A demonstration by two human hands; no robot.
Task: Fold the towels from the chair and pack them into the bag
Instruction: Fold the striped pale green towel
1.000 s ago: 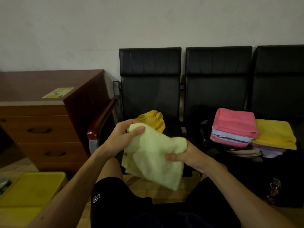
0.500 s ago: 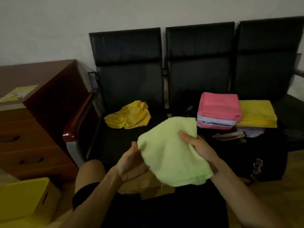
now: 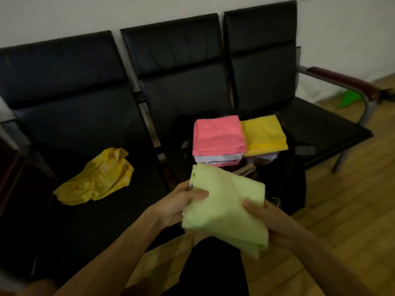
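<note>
A crumpled yellow towel (image 3: pixel 96 178) is lying on the left seat of the black chair (image 3: pixel 85 129). The left hand (image 3: pixel 177 207) and right hand (image 3: pixel 270 224) are gripping a folded pale green towel (image 3: pixel 224 212), fingers pinching its opposite edges, just in front of the black bag (image 3: pixel 286 184). Pink (image 3: pixel 218 133) and yellow (image 3: pixel 264 132) folded stacks are filling the bag, whose dark outline is hard to make out.

Folded pale-green cloth towel (image 3: pixel 224 210) between left hand (image 3: pixel 177 205) and right hand (image 3: pixel 270 221), near black fabric bag (image 3: pixel 284 180) with folded stacks.
</note>
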